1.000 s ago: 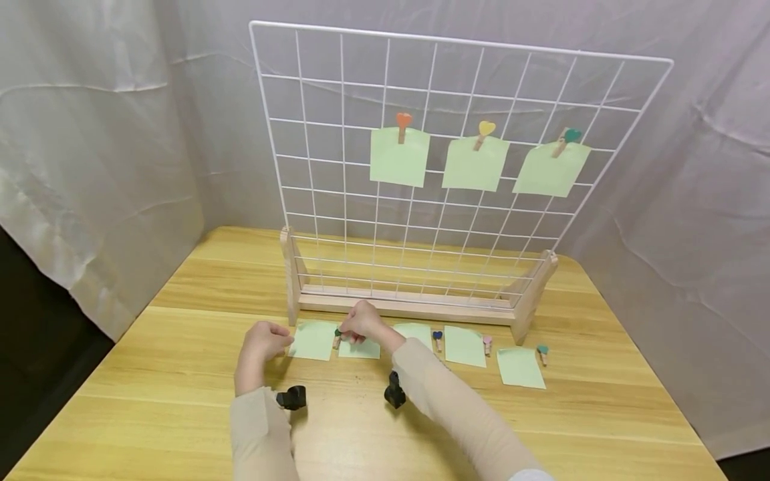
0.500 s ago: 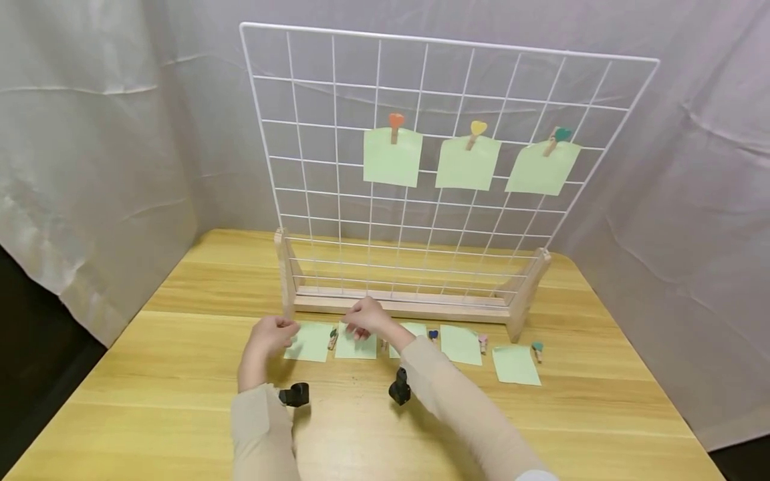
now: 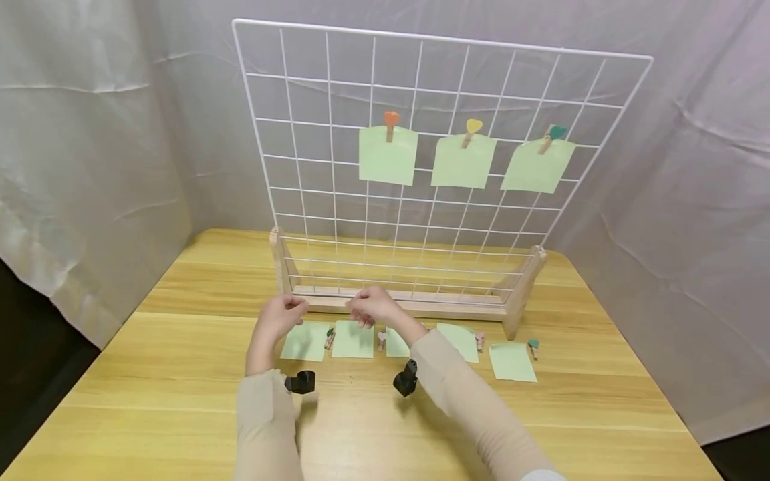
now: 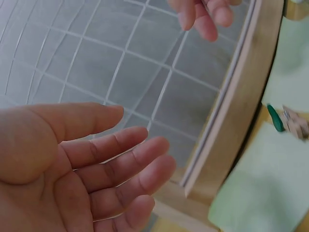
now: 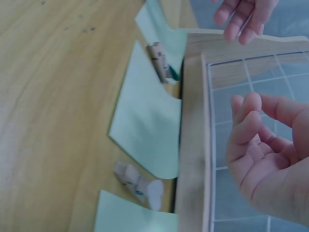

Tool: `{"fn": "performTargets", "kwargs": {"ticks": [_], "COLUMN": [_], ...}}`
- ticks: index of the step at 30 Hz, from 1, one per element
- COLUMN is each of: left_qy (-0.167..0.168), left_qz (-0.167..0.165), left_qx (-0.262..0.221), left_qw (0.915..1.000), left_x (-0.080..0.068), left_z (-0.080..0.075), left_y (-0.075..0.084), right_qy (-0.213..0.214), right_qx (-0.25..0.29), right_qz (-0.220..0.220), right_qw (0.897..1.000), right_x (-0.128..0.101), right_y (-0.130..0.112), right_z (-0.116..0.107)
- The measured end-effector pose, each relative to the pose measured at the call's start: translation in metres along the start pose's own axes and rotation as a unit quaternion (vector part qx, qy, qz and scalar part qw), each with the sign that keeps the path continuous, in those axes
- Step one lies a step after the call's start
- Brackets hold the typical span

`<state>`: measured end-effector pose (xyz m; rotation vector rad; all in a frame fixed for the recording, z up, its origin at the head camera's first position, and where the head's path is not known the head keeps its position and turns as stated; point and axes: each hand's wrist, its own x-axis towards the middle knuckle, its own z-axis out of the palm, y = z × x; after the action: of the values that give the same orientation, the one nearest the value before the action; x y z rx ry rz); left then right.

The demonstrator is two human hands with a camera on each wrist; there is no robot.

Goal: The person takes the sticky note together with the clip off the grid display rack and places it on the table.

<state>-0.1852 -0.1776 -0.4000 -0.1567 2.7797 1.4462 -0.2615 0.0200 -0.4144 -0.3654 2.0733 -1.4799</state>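
In the head view my left hand (image 3: 281, 316) hovers above the leftmost green paper square (image 3: 305, 342). Its fingers are apart and loosely bent, and the palm shows bare in the left wrist view. My right hand (image 3: 377, 308) is raised over the second green paper square (image 3: 353, 341). Its fingers curl loosely, thumb close to the index fingertip, and I see nothing between them. Between these two squares lies a wooden clip with a dark green heart (image 4: 276, 118). Another clip with a white heart (image 5: 154, 194) lies to the right of the second square.
Behind the hands, a white wire grid (image 3: 421, 220) leans back in its wooden stand (image 3: 523, 294). Three green squares hang on it under clips with orange (image 3: 392, 119), yellow and teal hearts. More squares and clips lie along the table (image 3: 355, 434) to the right.
My right hand has left the dark green clip and risen, moving slightly right. My left hand has drawn up and away from the leftmost square. The head view has shifted a little.
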Motion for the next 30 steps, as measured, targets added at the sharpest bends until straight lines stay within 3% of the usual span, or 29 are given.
{"fn": "performTargets", "kwargs": {"ticks": [8, 15, 21, 30], "left_qy": [0.015, 0.044, 0.062, 0.061], "left_qz": [0.038, 0.071, 0.114, 0.146], "left_qx": [0.0, 0.014, 0.039, 0.044], "left_qw": [0.9991, 0.9964, 0.9908, 0.9864], "left_x": [0.009, 0.017, 0.022, 0.03], "left_z": [0.002, -0.001, -0.004, -0.012], "left_y": [0.02, 0.04, 0.063, 0.09], "right_qy": [-0.004, 0.04, 0.064, 0.075], "right_qx": [0.008, -0.031, -0.03, -0.077], "right_qz": [-0.012, -0.038, -0.063, -0.109], "right_qw": [1.0, 0.998, 0.996, 0.988], "right_x": [-0.005, -0.012, -0.018, -0.029], "right_y": [-0.015, -0.03, -0.043, -0.07], "right_z": [-0.008, -0.023, -0.038, -0.055]}}
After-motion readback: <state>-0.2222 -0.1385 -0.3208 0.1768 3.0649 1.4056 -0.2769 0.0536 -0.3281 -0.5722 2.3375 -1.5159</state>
